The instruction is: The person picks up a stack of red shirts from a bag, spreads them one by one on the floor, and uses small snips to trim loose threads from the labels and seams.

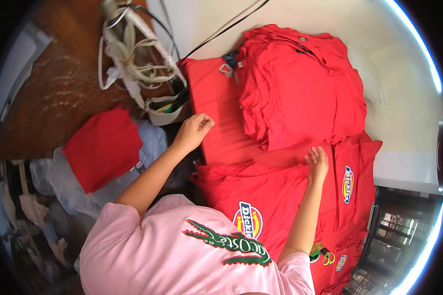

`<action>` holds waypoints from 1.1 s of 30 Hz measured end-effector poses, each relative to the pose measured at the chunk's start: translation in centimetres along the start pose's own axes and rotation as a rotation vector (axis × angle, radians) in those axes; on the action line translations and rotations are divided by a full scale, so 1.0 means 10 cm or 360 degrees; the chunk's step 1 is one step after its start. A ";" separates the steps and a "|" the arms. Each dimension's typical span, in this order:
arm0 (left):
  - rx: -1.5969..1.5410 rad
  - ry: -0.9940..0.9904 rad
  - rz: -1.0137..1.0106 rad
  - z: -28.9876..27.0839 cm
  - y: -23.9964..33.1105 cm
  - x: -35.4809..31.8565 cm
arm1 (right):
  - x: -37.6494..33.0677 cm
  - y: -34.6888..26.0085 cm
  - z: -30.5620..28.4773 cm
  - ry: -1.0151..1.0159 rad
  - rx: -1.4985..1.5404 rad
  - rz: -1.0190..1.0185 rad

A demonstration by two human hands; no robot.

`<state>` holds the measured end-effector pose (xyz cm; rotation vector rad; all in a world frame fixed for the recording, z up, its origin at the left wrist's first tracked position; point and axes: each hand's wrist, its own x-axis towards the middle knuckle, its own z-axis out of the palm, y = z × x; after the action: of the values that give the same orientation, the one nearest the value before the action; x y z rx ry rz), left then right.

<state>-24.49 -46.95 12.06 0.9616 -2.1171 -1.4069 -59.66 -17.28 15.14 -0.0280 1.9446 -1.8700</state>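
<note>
1. Head view, looking down: a tall stack of red shirts [300,93] lies ahead and right of centre, on a flat red cloth [216,108] near a pale wall [398,123]. More red shirts with round-logo patches [275,189] spread below it, nearer the wearer.
2. The left hand [196,130] is beside the flat cloth's left edge, fingers curled in to a narrow grip. No fabric shows in it; whether it pinches anything, I cannot tell.
3. The right hand [317,162] is just below the stack's near edge, fingers apart and grip wide, apparently empty. Whether it touches fabric is unclear.
4. Handling, as a judgement: the stack looks soft and its left edge uneven, so broad, flat palms should suit it better than fingertip pinching. Pressing evenly from both sides would keep layers from sliding.
5. Care points: yellow-handled scissors [328,256] lie among the shirts by the right forearm, best kept clear of sleeves. A coiled cable [138,64] and a white tub [163,115] sit beyond the left hand; reach around them.
</note>
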 end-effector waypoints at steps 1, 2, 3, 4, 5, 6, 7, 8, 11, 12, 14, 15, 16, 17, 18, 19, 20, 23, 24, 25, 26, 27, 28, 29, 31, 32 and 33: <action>-0.0468 -0.0054 -0.0152 0.19 -0.11 0.24 | 0.18 0.11 -0.17 0.0030 0.0060 0.0100; -0.0932 -0.0107 -0.0316 0.38 -0.30 0.49 | 0.37 0.15 -0.26 0.0045 0.0119 0.0196; -0.1303 -0.0153 -0.0389 0.47 -0.40 0.72 | 0.49 0.20 -0.23 -0.0002 0.0215 0.0244; -0.1414 -0.0128 -0.0591 0.53 -0.47 1.01 | 0.58 0.24 -0.07 -0.0040 0.0319 0.0282; -0.1607 -0.0038 -0.0577 0.58 -0.64 1.27 | 0.73 0.25 0.07 -0.0077 0.0447 0.0294; -0.1667 -0.0029 -0.0658 0.79 -0.36 1.43 | 0.85 0.34 -0.06 -0.0026 0.0586 0.0299; -0.1815 -0.0096 -0.0637 0.79 -0.49 1.65 | 0.98 0.29 0.08 -0.0012 0.0646 0.0366; -0.1840 -0.0088 -0.0677 0.87 -0.44 1.85 | 1.10 0.27 0.12 0.0021 0.0706 0.0441; -0.2167 -0.0598 -0.0350 1.02 -0.40 2.36 | 1.34 0.12 0.24 -0.0072 0.0798 0.0313; -0.2210 -0.0719 -0.0289 1.09 -0.32 2.48 | 1.36 0.01 0.25 -0.0029 0.0900 0.0264; -0.2163 -0.0668 -0.0324 1.14 -0.19 2.61 | 1.39 -0.15 0.31 0.0040 0.1092 0.0188; -0.2136 -0.0604 -0.0329 1.11 -0.17 2.61 | 1.37 -0.23 0.40 -0.0020 0.1021 0.0171; -0.2096 -0.0529 -0.0341 1.12 -0.15 2.56 | 1.42 -0.21 0.35 -0.0021 0.0973 0.0229; -0.2060 -0.0457 -0.0353 1.09 -0.13 2.52 | 1.52 -0.20 0.31 -0.0027 0.0923 0.0288; -0.2020 -0.0386 -0.0359 1.06 -0.12 2.47 | 1.57 -0.18 0.30 -0.0036 0.0873 0.0347; -0.1988 -0.0315 -0.0361 1.02 -0.13 2.41 | 1.59 -0.16 0.31 -0.0032 0.0864 0.0352; -0.1950 -0.0249 -0.0364 0.96 -0.16 2.33 | 1.58 -0.13 0.33 -0.0060 0.0891 0.0364; -0.1837 -0.0039 -0.0364 0.74 -0.21 2.03 | 1.46 -0.09 0.43 -0.0113 0.0954 0.0405; -0.1802 0.0022 -0.0355 0.67 -0.22 1.93 | 1.40 -0.11 0.41 -0.0100 0.0961 0.0426; -0.1771 0.0076 -0.0351 0.60 -0.22 1.82 | 1.32 -0.11 0.40 -0.0083 0.0968 0.0450; -0.1738 0.0121 -0.0349 0.56 -0.24 1.72 | 1.23 -0.04 0.39 -0.0120 0.0952 0.0489; -0.1704 0.0172 -0.0351 0.49 -0.27 1.61 | 1.13 0.03 0.40 -0.0156 0.0937 0.0527; -0.1670 0.0227 -0.0344 0.41 -0.30 1.49 | 1.00 0.11 0.41 -0.0193 0.0923 0.0568; -0.1635 0.0284 -0.0335 0.32 -0.34 1.39 | 0.78 0.11 0.54 -0.0174 0.0896 0.0521; -0.1570 0.0379 -0.0332 0.17 -0.39 1.20 | 0.50 0.35 0.69 -0.0223 0.0917 0.0672; -0.1541 0.0418 -0.0327 0.11 -0.41 1.11 | 0.38 0.52 0.80 -0.0294 0.1014 0.0636; -0.1514 0.0457 -0.0327 0.05 -0.45 1.03 | 0.22 0.58 0.93 -0.0216 0.0977 0.0705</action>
<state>-30.34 -55.36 7.38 0.8897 -0.9431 -1.9322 -57.02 -26.31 9.01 0.4143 1.1054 -1.9968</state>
